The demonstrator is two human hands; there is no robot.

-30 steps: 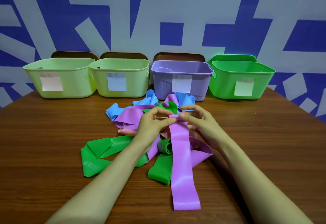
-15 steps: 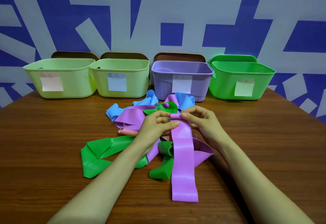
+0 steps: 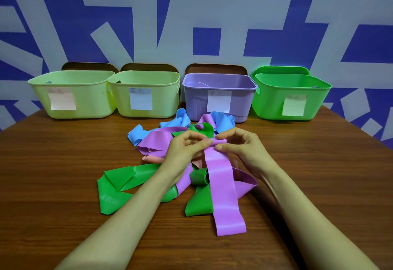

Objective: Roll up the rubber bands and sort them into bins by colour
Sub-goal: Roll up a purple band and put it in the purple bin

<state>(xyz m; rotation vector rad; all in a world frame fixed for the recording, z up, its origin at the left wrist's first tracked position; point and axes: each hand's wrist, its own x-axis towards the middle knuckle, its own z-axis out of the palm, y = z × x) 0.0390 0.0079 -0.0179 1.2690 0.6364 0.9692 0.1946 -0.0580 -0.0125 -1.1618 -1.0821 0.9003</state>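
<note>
- The bench (image 3: 53,174) is brown wood-grain board and fills the lower frame.
- Four plastic bins with rounded corners line its far edge, each with one rectangular paper label (image 3: 62,101) on the front. The two at the left, the first pale bin (image 3: 91,99) and the second pale bin (image 3: 163,101), are yellow-green and touch.
- Three dark brown panels (image 3: 89,66) with rounded corners stand behind the first three bins.
- At lower left of the heap lies a flat, glossy green band (image 3: 114,189), folded over itself. More green pieces show at centre, too tangled to count.
- Blue bands (image 3: 136,134) curl at the heap's upper edge. A pink band (image 3: 153,159) peeks from under it.
- The left hand (image 3: 182,152) pinches the curled top end of the purple band (image 3: 223,184) at centre frame.
- That smooth, wide strip runs down over the heap to a squared end on the bench.
- The lilac bin (image 3: 195,99) stands just above the heap.
- The right hand (image 3: 244,148) pinches the same curled end between thumb and forefinger.
- The bright green bin (image 3: 270,99) stands at the right.
</note>
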